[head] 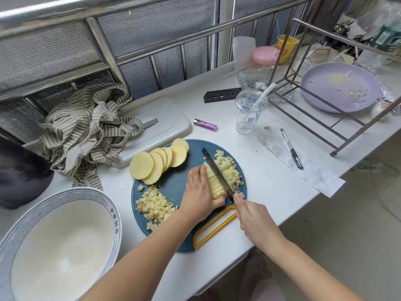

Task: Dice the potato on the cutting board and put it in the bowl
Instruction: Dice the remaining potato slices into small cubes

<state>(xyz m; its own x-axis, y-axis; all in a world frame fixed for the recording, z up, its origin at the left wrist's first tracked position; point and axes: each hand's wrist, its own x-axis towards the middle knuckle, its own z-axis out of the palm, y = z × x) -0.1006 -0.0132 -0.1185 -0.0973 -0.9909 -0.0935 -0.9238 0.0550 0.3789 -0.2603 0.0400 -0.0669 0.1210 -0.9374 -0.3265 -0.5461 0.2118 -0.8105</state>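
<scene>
A round blue cutting board (pixel 173 187) with a yellow handle lies on the white counter. My left hand (pixel 198 192) holds a bundle of potato strips (pixel 213 181) down on it. My right hand (pixel 251 220) grips a knife (pixel 217 172), whose blade lies against the right side of the strips. Diced potato (pixel 229 170) sits right of the blade, and another pile of dice (pixel 155 206) lies at the board's left. A fan of round potato slices (pixel 158 160) rests on the board's far edge. The large white bowl (pixel 65 194) with a blue rim stands at the lower left, holding nothing.
A striped cloth (pixel 91 131) and a grey lid (pixel 165 120) lie behind the board. A purple lighter (pixel 205 125), a clear plastic cup (pixel 249 111), a pen (pixel 291 148), a metal rack (pixel 325 101) and a purple plate (pixel 340 88) crowd the right. The counter edge runs close on the right.
</scene>
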